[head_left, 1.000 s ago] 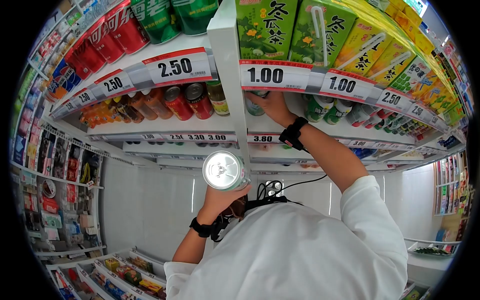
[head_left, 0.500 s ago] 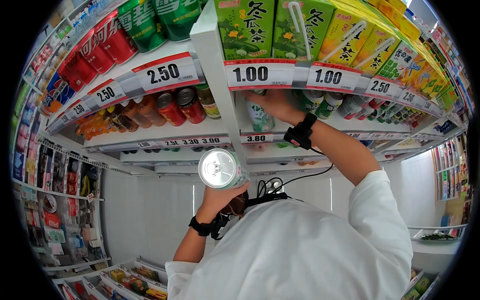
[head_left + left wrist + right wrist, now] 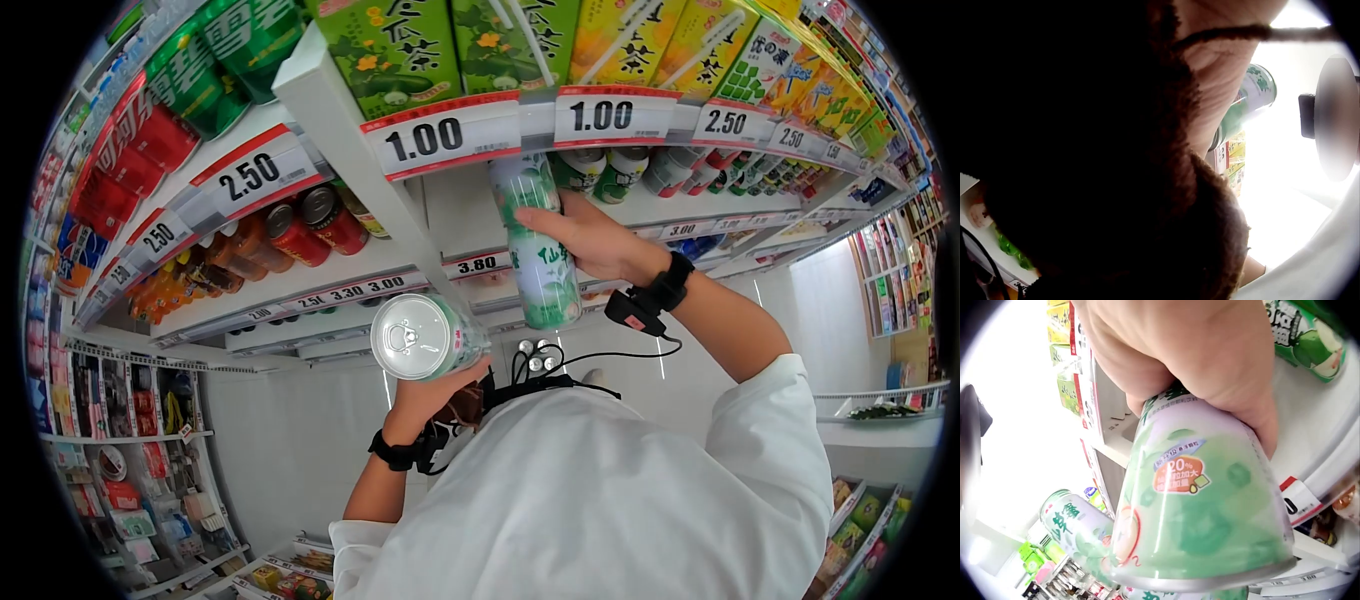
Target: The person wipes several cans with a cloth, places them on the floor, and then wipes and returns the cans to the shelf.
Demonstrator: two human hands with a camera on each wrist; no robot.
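My left hand (image 3: 435,395) grips an upright green-and-white drink can (image 3: 415,335), its silver lid and pull tab facing up. In the left wrist view, dark fabric and my palm (image 3: 1222,81) fill much of the picture, with a green-and-white can beyond the palm. My right hand (image 3: 605,240) holds a tall green-and-white drink can (image 3: 545,285) in front of the shelf, thumb across its side. The right wrist view shows this can's printed side (image 3: 1204,506) and metal rim close up, with the fingers (image 3: 1191,350) wrapped around its far end.
Over my right hand runs a shelf edge with price tags (image 3: 615,117) and green drink cartons (image 3: 395,60). A white upright divider (image 3: 355,150) separates the shelf bays. Other cans (image 3: 625,170) stand behind my right hand. A black cable (image 3: 630,352) hangs from my right wrist.
My right hand has come out of the shelf, drawing the green-and-white can down and toward me. My left hand keeps its can, and the head view has shifted right.
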